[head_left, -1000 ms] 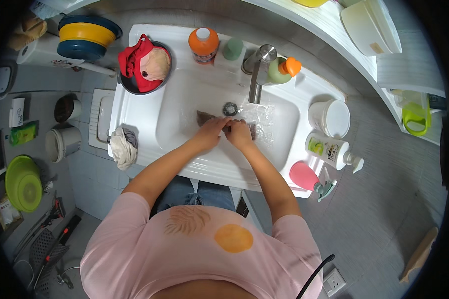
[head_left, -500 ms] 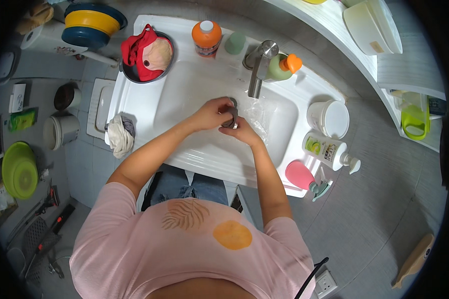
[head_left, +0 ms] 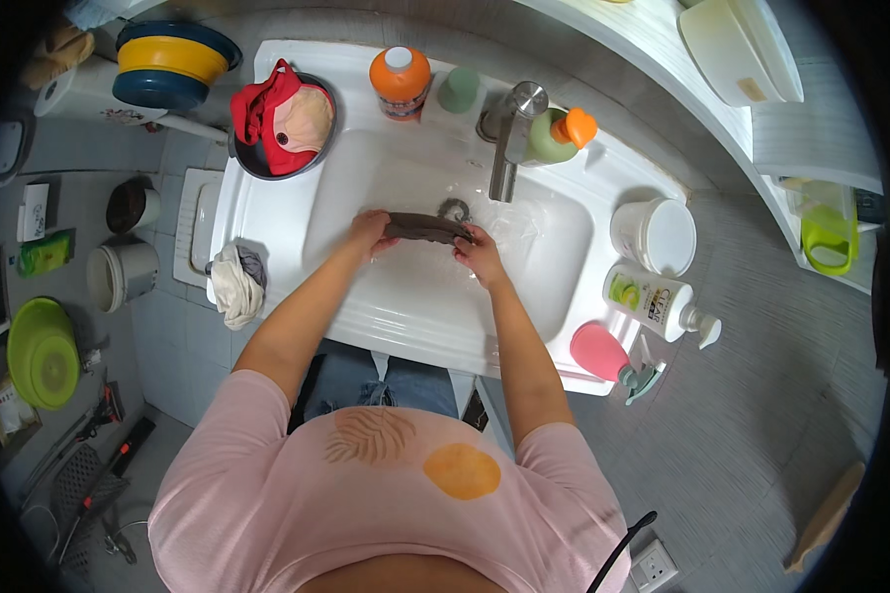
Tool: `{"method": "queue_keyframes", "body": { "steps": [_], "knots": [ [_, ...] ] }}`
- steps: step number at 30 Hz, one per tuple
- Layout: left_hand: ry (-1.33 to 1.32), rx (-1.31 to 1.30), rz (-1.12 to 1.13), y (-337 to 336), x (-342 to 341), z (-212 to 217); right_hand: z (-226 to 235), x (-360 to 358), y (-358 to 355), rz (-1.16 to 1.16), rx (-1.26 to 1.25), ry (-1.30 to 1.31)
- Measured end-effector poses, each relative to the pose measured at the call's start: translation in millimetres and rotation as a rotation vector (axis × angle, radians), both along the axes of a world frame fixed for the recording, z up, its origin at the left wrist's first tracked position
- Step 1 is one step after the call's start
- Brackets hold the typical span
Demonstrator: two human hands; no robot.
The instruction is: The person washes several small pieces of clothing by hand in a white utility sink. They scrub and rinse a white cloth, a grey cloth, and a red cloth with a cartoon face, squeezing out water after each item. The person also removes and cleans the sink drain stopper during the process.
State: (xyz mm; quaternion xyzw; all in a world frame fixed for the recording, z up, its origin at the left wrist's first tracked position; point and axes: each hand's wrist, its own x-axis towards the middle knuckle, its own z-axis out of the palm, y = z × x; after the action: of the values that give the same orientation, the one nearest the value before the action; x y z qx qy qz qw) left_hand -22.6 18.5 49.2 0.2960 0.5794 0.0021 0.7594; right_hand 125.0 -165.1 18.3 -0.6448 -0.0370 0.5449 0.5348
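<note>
Between my two hands stretches a long, narrow dark brown cloth (head_left: 427, 228), sock-like in shape, held level above the white sink basin (head_left: 366, 168). My left hand (head_left: 370, 233) grips its left end, with the fingers closed. Its right end is pinched in my right hand (head_left: 479, 255). Just beyond the cloth shows the drain (head_left: 453, 210). The metal faucet (head_left: 510, 148) stands behind and to the right of the cloth. Water splashes and bubbles glisten on the basin floor near the drain and below the spout.
A dark bowl (head_left: 247, 161) with red and beige cloth sits back left; a crumpled white-grey cloth (head_left: 235, 289) lies on the left rim. An orange bottle (head_left: 401, 87) and green pump bottle (head_left: 552, 138) line the back. White tub (head_left: 653, 237), white pump bottle (head_left: 653, 301) and pink spray bottle (head_left: 600, 351) stand right.
The dark cloth was bunched between my close hands; now it is drawn out lengthwise. My left hand has moved left and slightly nearer, my right hand slightly right. The drain has come into sight.
</note>
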Motion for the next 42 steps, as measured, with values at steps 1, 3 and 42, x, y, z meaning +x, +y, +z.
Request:
{"method": "queue_keyframes", "body": {
  "steps": [1, 3, 42],
  "knots": [
    [-0.003, 0.046, -0.082, -2.6, -4.4, -10.0, -5.3, -5.1, 3.0, 0.021, -0.040, -0.117],
    [-0.013, 0.138, -0.250, -6.0, -9.6, -22.9, -10.6, -27.5, 5.6, 0.295, -0.166, -0.821],
    [-0.451, -0.434, 0.186, -41.3, 19.1, -35.5, 107.7, -83.5, 60.1, 0.407, -0.075, -1.257]
  ]
}}
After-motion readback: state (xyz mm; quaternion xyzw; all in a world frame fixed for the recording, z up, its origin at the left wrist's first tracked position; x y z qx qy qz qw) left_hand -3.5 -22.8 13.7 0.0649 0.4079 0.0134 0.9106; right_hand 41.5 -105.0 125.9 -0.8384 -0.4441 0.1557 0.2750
